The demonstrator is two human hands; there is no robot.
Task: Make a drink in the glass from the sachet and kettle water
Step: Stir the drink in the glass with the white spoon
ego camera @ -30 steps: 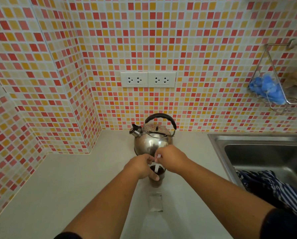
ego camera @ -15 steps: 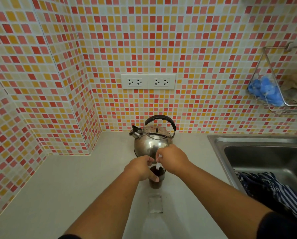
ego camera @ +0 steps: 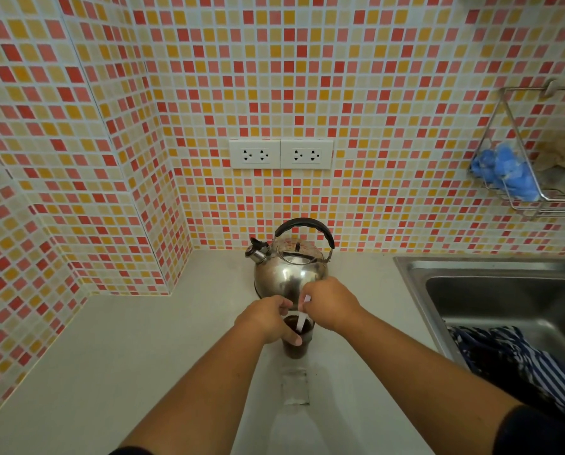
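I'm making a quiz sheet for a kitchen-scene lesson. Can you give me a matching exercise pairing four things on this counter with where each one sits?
Things:
1. shiny steel kettle with black handle
2. glass of dark drink
3. striped blue cloth
4. blue scrubber

Places:
A. in the steel sink
B. in the left hand's grip
C. in the wire wall rack
D. at the back of the counter, under the sockets

Pairs: 1-D, 2-B, 3-A, 4-C

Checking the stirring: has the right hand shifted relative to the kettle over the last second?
No. The right hand still sits against the kettle's lower front, holding the white stick in the glass.
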